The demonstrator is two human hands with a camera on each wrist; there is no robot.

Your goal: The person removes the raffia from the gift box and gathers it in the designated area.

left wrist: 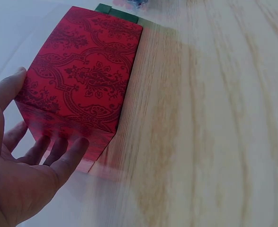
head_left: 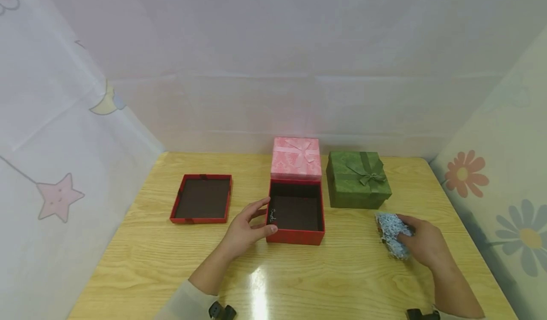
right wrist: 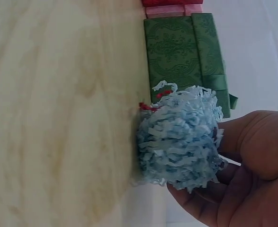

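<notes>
An uncovered red box [head_left: 296, 236] with a dark inside stands at mid-table; a small light scrap lies at its left inner side. My left hand [head_left: 242, 233] rests on that box's left side, fingers spread and thumb at the front corner; the left wrist view shows the fingertips against the patterned red wall [left wrist: 82, 66]. On the right, my right hand [head_left: 425, 244] grips a bundle of light blue shredded paper [head_left: 394, 234]. In the right wrist view the bundle [right wrist: 181, 139] has a few red bits at its edge, and the fingers curl round its far side.
A red-rimmed lid [head_left: 198, 221] lies inside up at the left. Behind the red box is a pink box [head_left: 296, 158] with a bow. A closed green box [head_left: 356, 199] with a green bow stands to its right. White printed cloth [head_left: 265, 73] hangs around the table.
</notes>
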